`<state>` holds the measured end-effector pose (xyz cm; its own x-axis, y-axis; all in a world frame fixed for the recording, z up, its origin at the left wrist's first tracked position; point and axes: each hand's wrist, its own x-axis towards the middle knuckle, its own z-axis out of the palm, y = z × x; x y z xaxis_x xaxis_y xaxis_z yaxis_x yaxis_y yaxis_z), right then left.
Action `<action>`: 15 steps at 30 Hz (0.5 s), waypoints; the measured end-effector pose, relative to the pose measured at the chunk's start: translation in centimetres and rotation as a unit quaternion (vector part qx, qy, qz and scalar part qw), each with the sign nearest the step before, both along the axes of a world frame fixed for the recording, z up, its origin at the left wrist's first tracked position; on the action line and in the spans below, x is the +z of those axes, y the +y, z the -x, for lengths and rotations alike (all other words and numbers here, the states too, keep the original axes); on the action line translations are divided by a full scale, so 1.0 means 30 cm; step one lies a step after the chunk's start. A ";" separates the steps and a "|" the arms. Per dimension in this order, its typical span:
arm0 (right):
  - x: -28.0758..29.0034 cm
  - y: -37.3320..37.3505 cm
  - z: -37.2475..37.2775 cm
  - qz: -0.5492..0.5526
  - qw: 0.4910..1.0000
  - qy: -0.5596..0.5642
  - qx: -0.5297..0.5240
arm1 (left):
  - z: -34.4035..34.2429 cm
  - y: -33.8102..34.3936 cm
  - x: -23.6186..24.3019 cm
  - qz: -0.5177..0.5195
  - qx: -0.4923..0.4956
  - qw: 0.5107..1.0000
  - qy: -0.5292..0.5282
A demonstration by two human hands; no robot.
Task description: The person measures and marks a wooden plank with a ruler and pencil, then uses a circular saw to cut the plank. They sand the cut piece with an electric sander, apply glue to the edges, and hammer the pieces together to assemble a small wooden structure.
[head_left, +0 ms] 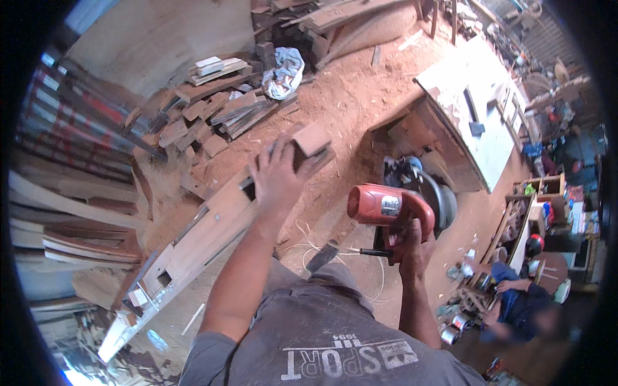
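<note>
Running diagonally across the left side is a long wooden beam (193,251) with rectangular slots cut in it. A short squared wood block (312,138) sits at its far end. My left hand (278,168) lies over the beam beside that block, fingers spread and pointing away from me. On the right, my right hand (415,248) is closed round the handle of a red corded power tool (386,207), which looks like a circular saw. A large round grey part (441,196) shows just beyond its handle; its lower side is hidden.
Wood offcuts (215,116) and a white sack (283,72) lie on the sawdust-covered floor ahead. A pale-topped workbench (486,109) stands far right. The cord (383,276) loops near my legs. Another person (524,299) sits at lower right among tins. Curved timbers (84,248) stack left.
</note>
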<state>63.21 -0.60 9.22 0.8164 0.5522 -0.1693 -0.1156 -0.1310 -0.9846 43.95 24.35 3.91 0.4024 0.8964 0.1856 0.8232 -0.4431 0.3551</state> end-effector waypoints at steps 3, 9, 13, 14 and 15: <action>-0.322 -0.141 -0.138 0.112 0.992 0.053 -0.007 | 0.019 0.003 -0.008 0.007 -0.005 1.000 0.004; -1.482 -0.470 -0.360 0.379 0.925 -0.025 -0.021 | 0.030 0.003 0.017 0.012 -0.011 1.000 -0.002; -1.828 -0.610 -0.429 0.533 0.843 0.033 0.053 | -0.004 -0.007 -0.018 0.093 0.023 0.975 -0.202; -1.898 -0.653 -0.450 0.548 0.832 0.024 0.082 | -0.017 -0.009 -0.024 0.090 0.021 0.971 -0.222; -1.968 -0.708 -0.473 0.551 0.828 0.000 0.100 | -0.026 -0.011 -0.038 0.088 0.017 0.966 -0.242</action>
<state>77.40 -21.84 -49.82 0.7274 0.1869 -0.6602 0.0177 -0.9670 -0.2543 44.71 24.02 2.77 0.2768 0.9421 0.1894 0.5540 -0.3175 0.7696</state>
